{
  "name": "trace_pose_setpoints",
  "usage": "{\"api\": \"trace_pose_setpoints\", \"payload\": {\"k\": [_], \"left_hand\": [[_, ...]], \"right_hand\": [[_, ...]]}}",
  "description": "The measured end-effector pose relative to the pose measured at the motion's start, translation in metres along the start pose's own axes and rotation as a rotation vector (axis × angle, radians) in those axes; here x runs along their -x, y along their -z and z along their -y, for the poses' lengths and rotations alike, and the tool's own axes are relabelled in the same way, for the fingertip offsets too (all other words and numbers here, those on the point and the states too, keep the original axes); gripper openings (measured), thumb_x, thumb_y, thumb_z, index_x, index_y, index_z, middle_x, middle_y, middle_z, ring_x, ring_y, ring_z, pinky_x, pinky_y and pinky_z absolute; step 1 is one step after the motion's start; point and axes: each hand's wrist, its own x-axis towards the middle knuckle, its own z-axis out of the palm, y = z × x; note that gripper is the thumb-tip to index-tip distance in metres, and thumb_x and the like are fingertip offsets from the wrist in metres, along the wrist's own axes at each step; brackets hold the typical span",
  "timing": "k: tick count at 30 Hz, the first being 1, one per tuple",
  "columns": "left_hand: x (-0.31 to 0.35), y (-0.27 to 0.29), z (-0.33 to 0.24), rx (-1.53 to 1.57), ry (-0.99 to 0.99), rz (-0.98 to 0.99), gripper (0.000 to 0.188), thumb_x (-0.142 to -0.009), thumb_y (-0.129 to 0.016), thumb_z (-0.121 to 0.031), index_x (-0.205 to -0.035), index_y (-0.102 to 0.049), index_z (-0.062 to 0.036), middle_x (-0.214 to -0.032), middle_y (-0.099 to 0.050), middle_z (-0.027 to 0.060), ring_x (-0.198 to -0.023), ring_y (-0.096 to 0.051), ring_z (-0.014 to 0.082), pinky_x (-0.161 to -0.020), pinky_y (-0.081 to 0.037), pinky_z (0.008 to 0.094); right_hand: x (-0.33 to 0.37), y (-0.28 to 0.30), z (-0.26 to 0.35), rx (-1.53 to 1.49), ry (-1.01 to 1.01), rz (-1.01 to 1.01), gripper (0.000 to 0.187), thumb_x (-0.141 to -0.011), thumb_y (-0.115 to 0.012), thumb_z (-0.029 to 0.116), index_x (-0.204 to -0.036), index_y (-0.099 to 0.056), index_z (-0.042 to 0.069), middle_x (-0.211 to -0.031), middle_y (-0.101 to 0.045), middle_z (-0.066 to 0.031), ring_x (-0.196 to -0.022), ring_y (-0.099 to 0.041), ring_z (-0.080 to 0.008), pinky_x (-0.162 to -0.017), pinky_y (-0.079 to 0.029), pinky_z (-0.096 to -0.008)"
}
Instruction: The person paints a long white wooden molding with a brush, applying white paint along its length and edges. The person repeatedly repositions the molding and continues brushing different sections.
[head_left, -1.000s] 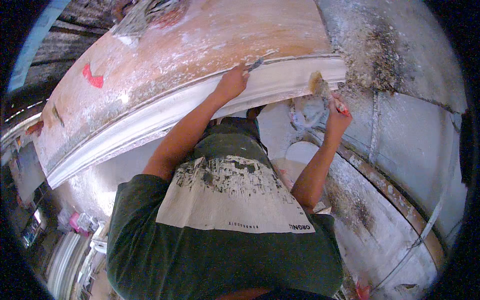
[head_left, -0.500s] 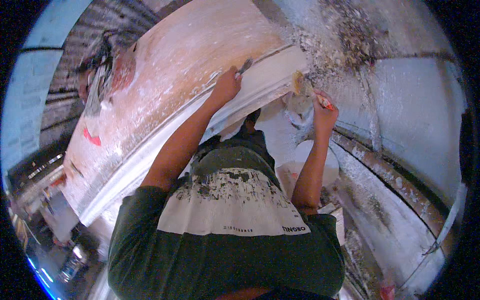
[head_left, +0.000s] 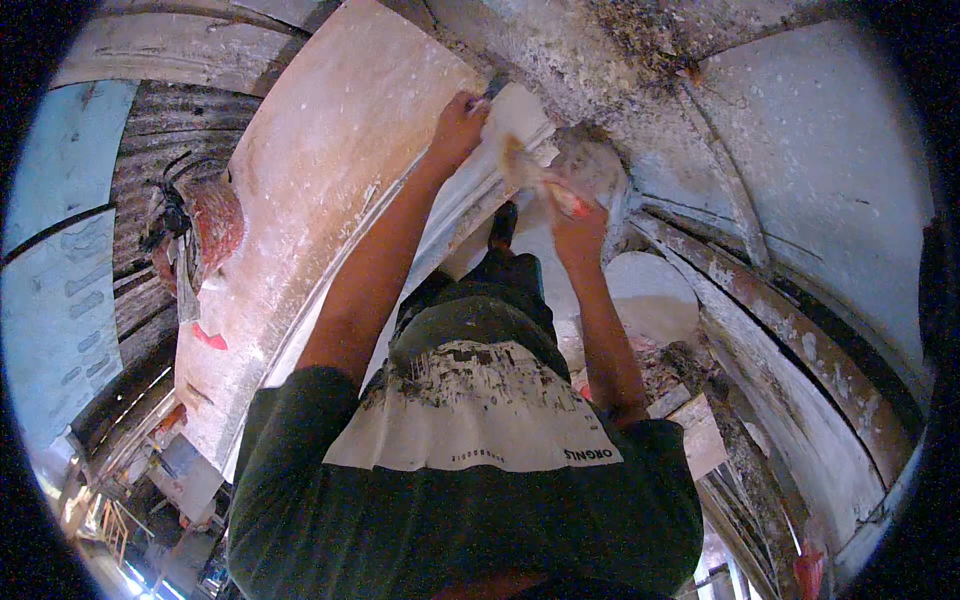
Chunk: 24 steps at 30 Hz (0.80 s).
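In the head view, the moulding [head_left: 455,212] is long, narrow and white, with fine grooves along its length and a rough, grubby edge toward the person. It runs from 12 o'clock, where its end shows broad and flat, down to 8 o'clock, partly covered by the left forearm. Along its far side, at 10 to 11 o'clock, lies the board [head_left: 320,170], peach-orange, speckled white and paler toward the moulding.

Counted: one moulding, one board, one brush [head_left: 515,163], one scraper [head_left: 494,87], one red scrap [head_left: 210,338] on the board at 9 o'clock, one clear bag [head_left: 600,160] at 1 to 2 o'clock and one round white surface [head_left: 652,290] at 3 o'clock. The brush has tan bristles and a red-orange patch at its grip; it is blurred. Only a short dark end of the scraper shows.

The left hand [head_left: 460,125], at 12 o'clock, is closed round the scraper, whose dark end points to 1 o'clock by the moulding's upper end; its forearm stretches up from 7 o'clock across the moulding. The right hand [head_left: 580,232], at 2 o'clock, is closed round the brush, bristles toward 11 o'clock, its forearm rising from 5 o'clock. The bristles overlap the moulding's near edge in view; whether they touch it, I cannot tell.
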Motion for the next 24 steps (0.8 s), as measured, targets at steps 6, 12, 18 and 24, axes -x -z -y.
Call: {"api": "trace_pose_setpoints", "payload": {"k": [6,12,18,24], "left_hand": [[0.112,0.066,0.043,0.206,0.216,-0.165,0.020,-0.095,-0.055,-0.023,-0.107,-0.052,-0.0077,-0.083,-0.055,0.0040,-0.048,-0.044,0.0082,-0.041,-0.034,0.0255],[0.196,0.102,0.096,0.308,0.314,-0.475,0.019,-0.095,-0.055,-0.024,-0.103,-0.052,-0.0072,-0.076,-0.053,0.0006,-0.047,-0.041,0.0069,-0.040,-0.033,0.0243],[0.242,0.117,0.109,0.510,0.209,-0.459,0.025,-0.094,-0.057,-0.026,-0.113,-0.051,-0.0102,-0.081,-0.055,0.0002,-0.051,-0.046,0.0069,-0.040,-0.034,0.0233],[0.250,0.135,0.120,0.775,0.086,-0.375,0.033,-0.094,-0.055,-0.027,-0.117,-0.047,-0.0062,-0.090,-0.055,0.0043,-0.061,-0.053,0.0103,-0.043,-0.043,0.0263]], "right_hand": [[-0.081,-0.014,-0.036,0.019,-0.137,-0.015,0.016,-0.082,-0.070,0.011,-0.097,-0.069,0.005,-0.087,-0.071,-0.0095,-0.079,-0.067,-0.0191,-0.074,-0.052,-0.0314],[-0.127,-0.022,0.007,0.130,-0.101,0.154,0.016,-0.082,-0.070,0.015,-0.091,-0.069,0.003,-0.088,-0.071,-0.0111,-0.074,-0.067,-0.0196,-0.070,-0.051,-0.0337],[-0.125,-0.064,-0.002,0.515,0.120,0.079,0.019,-0.083,-0.069,0.016,-0.092,-0.066,0.001,-0.090,-0.070,-0.0118,-0.080,-0.066,-0.0236,-0.073,-0.051,-0.0338],[-0.050,-0.166,-0.023,-0.146,-0.349,0.678,0.034,-0.077,-0.078,0.021,-0.100,-0.062,0.001,-0.082,-0.064,-0.0049,-0.070,-0.059,-0.0141,-0.062,-0.051,-0.0312]]}}
